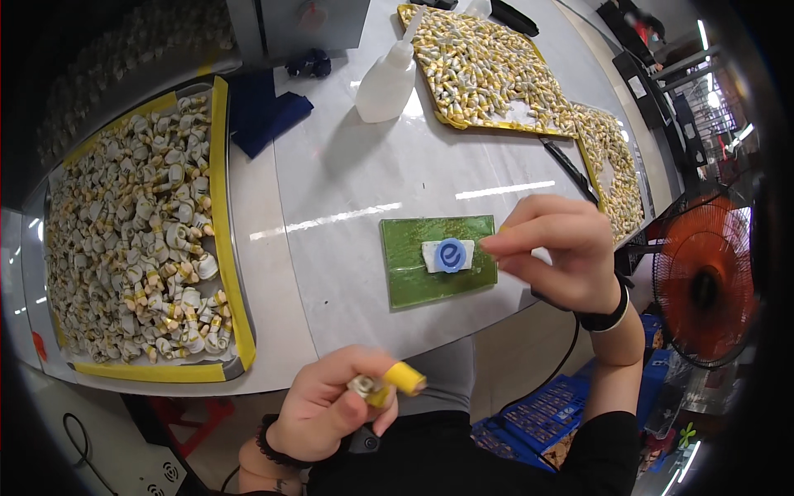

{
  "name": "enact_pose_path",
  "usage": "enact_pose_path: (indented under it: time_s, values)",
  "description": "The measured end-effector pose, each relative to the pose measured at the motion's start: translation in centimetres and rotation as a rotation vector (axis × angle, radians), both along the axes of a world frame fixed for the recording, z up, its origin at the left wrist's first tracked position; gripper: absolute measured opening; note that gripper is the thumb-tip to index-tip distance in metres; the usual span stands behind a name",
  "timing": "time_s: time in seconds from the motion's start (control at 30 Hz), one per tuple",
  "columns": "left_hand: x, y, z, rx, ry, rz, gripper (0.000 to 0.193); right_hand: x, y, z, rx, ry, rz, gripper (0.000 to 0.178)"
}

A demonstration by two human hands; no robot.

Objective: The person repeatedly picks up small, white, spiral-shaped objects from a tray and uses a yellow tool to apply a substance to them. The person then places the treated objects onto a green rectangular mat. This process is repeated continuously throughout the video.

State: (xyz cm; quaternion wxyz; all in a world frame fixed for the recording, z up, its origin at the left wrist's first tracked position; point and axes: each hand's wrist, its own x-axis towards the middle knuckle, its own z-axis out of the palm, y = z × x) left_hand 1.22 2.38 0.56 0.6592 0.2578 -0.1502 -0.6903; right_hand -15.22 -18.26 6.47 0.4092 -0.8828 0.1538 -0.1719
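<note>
My left hand (327, 405) is closed at the lower middle, off the table's front edge. Between its fingers sits a small white piece (361, 384), partly hidden; its exact kind is unclear. Yellow tape (404, 377) wraps the index finger. Over the right side of a green mat (405, 281), my right hand (566, 248) holds thumb and index finger in a pinch. Whatever is in that pinch is too small to make out. On the mat lies a white block (429, 253) bearing a round blue piece (452, 255) with a curled dark blue mark.
A yellow-edged tray (222, 248) of small white figure-like parts fills the left. Trays of yellow-and-white parts (488, 70) stand at far right. Between them is a white squeeze bottle (387, 87); a black-handled knife (571, 169) lies by the trays. An orange fan (703, 281) stands right.
</note>
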Motion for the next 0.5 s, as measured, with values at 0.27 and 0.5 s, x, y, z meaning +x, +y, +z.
enact_pose_path:
  time_s: [0.27,0.5]
  values:
    - [0.5,0.1,0.0,0.033,0.003,-0.097,0.054,0.1,1.0,-0.9,-0.398,0.108,0.004,0.019]
    - [-0.1,0.1,0.0,0.060,0.048,-0.062,0.049,1.5,0.8,-1.0,-0.619,0.158,0.049,0.020]
